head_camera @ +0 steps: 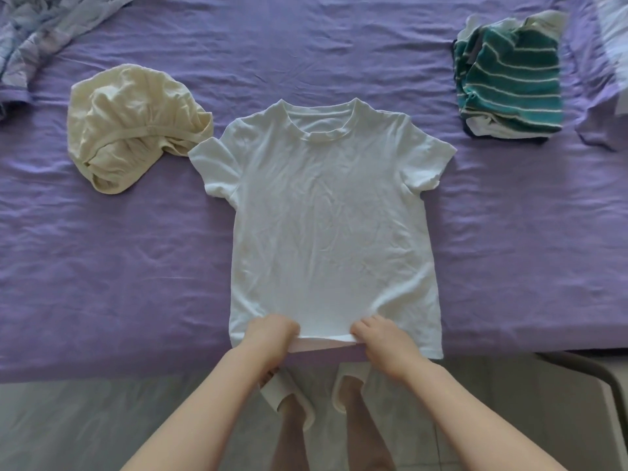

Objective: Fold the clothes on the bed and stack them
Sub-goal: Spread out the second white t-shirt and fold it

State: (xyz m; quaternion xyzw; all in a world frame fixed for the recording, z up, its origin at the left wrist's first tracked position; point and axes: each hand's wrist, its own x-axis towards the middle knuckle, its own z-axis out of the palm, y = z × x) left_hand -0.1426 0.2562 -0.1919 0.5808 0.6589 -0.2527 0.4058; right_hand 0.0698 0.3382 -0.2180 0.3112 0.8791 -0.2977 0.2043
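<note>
A white t-shirt (326, 219) lies spread flat on the purple bed sheet (102, 260), collar away from me, both sleeves out. My left hand (272, 334) and my right hand (380, 338) each grip its bottom hem near the bed's front edge, a short way apart, fingers curled round the fabric. A crumpled cream garment (132, 124) sits at the shirt's upper left. A stack of folded clothes topped by a teal striped piece (509, 76) rests at the far right.
A bunched pale patterned blanket (40, 32) fills the top left corner. More light fabric (611, 39) shows at the top right edge. Below the bed's front edge is a tiled floor with my slippered feet (323, 396); a white furniture piece (584, 396) stands at lower right.
</note>
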